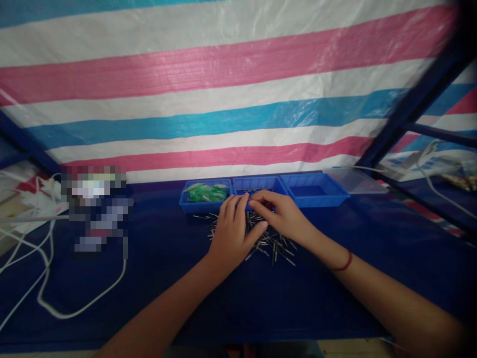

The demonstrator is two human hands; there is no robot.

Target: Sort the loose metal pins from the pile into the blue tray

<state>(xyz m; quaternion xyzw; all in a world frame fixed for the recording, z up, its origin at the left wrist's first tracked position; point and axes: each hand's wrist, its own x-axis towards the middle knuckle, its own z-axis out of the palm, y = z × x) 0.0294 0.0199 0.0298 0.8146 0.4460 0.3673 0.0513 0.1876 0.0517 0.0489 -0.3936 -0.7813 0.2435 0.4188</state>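
A loose pile of thin black-and-silver rods (278, 248) lies on the dark blue table, in front of the middle blue bin (279, 184). My left hand (234, 228) is over the pile, fingers stretched forward to the bin's front edge and thumb apart. Beside it, my right hand (281, 214) has its thumb and forefinger closed together at that same edge. Whatever is between those fingertips is too small and hidden to make out. More thin rods (257, 190) show inside the middle bin, partly covered by my hands.
The left blue bin (182, 201) holds green plastic packets (204, 193). The right blue bin (320, 201) adjoins the middle one. White cables (48, 298) trail over the table's left side near a blurred-out patch. A striped sheet (208, 119) hangs behind, between dark blue frame posts (395, 124).
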